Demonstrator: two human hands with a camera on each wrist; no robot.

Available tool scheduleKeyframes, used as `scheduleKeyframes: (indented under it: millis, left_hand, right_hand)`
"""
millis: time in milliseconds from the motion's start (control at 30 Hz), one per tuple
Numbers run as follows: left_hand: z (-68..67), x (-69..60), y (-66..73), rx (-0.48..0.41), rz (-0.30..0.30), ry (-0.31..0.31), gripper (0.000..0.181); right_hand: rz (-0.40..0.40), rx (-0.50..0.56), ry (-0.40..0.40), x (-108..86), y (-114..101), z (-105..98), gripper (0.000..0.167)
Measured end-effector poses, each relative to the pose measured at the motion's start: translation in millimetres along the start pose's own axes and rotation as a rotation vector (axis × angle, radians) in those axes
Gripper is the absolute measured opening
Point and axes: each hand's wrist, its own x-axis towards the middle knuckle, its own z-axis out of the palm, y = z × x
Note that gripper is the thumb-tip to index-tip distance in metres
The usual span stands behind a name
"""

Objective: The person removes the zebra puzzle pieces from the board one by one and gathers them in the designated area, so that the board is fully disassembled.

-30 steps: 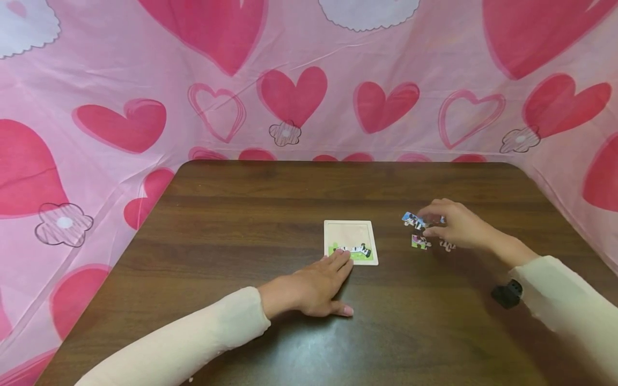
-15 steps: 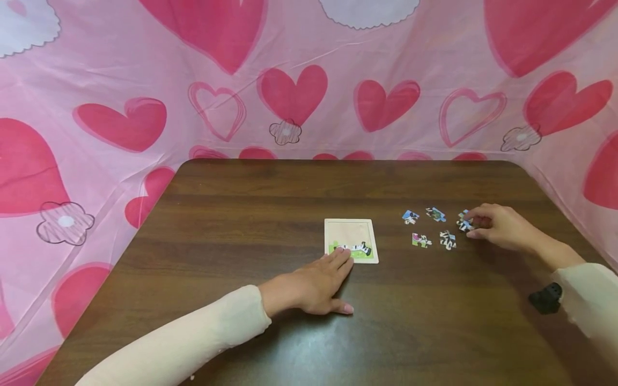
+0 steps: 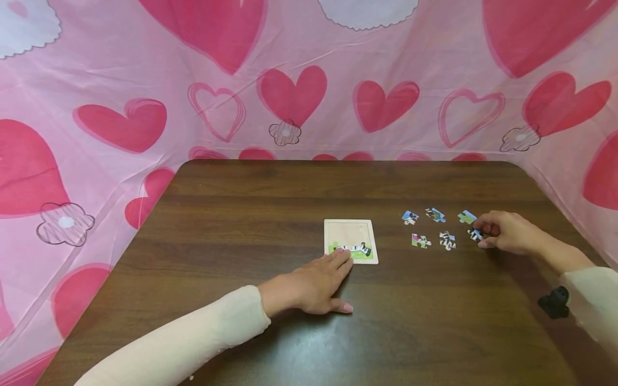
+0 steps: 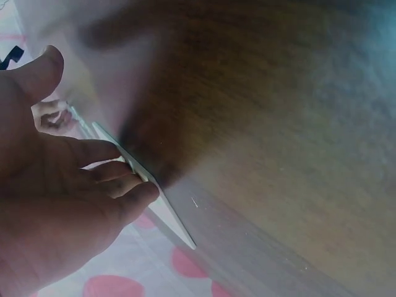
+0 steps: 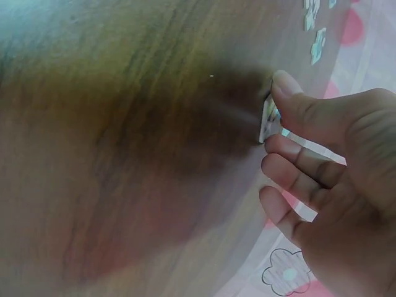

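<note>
My left hand (image 3: 318, 284) lies with straight fingers, their tips on the near left part of the puzzle board (image 3: 347, 230). The board is pale-framed, with zebra-striped and green pieces along its near side. To the right, my right hand (image 3: 512, 233) pinches a black-and-white puzzle piece (image 3: 475, 234) between thumb and fingers, at the table. In the right wrist view, that piece (image 5: 264, 120) stands edge-on between the thumb and fingertips. Just beyond it lies a green-and-blue piece (image 3: 466, 216). In the left wrist view, the left hand's fingers (image 4: 139, 198) touch the board's edge.
Several loose pieces lie left of the right hand, among them a blue one (image 3: 410, 217), a dark-and-blue one (image 3: 435, 215), a pink-and-green one (image 3: 421, 240) and a striped one (image 3: 447, 240). All are on the brown wooden table (image 3: 241, 214). Heart-printed pink cloth (image 3: 299, 48) hangs behind.
My right hand has moved right from above the left-hand pieces. In the last half second it has drawn the striped piece slightly right and nearer, uncovering the green-and-blue one. My left hand stays put.
</note>
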Motion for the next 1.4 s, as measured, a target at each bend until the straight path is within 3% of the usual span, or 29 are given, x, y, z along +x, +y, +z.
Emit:
scheduleKeyframes:
  millis: [300, 667, 1000, 1400]
  left_hand:
    - [1.1, 0.7, -3.3, 0.059, 0.053, 0.067, 0.087]
    - [-1.2, -5.6, -4.3, 0.022, 0.025, 0.005, 0.083]
    - [1.2, -5.6, -2.4, 0.092, 0.031, 0.027, 0.086]
    - [4.7, -5.4, -4.7, 0.072, 0.044, 0.027, 0.089]
  right_hand:
    - [-0.076, -0.029, 0.124, 17.5, -20, -2, 0.02]
    - [-0.174, 0.049, 0.161, 48.2, -69, 5, 0.012]
    - [-0.208, 0.129, 0.081, 74.9, -106, 18, 0.011]
    - [-0.224, 0.214, -0.029, 101.1, -146, 37, 0.022]
